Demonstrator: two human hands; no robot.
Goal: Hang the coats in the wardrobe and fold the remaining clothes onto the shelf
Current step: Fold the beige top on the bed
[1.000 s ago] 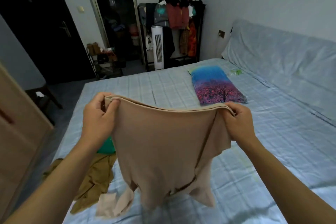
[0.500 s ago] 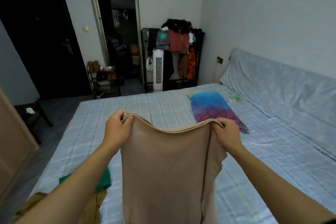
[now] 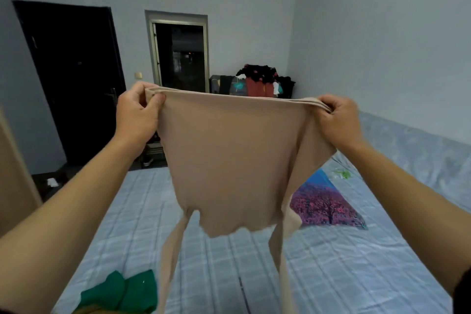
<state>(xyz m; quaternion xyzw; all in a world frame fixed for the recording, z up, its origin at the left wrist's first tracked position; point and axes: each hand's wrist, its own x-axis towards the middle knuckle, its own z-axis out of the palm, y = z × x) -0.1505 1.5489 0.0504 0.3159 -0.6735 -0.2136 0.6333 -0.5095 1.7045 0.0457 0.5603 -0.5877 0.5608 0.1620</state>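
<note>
Left hand [image 3: 139, 112] pinching one top corner of a beige garment [image 3: 232, 158], thumb over the folded edge, fingers curled behind. Right hand [image 3: 337, 120] gripping the opposite top corner the same way, fabric bunched between thumb and fingers. Garment stretched taut between the two hands, held up in the air at about the same height on both sides, its body hanging flat below them. Two narrow lengths of the same fabric trailing down from the lower edge, one under the left hand's side, one under the right, both running out of the bottom of the view. Well below the hands, a bed [image 3: 331, 275] with a pale blue checked sheet. Below and inward of the left forearm, a green cloth [image 3: 122, 293] crumpled on the sheet. Below the right hand, partly hidden by the hanging fabric, a pillow [image 3: 326, 201] printed with pink trees on blue. Beyond the hands, just above the garment's top edge, a rack [image 3: 260, 81] piled with dark and red clothes. Beyond the left hand, a black door [image 3: 74, 79] and an open doorway [image 3: 179, 53]. Left of the left forearm, a wooden panel [image 3: 15, 176] at the edge of the view.
</note>
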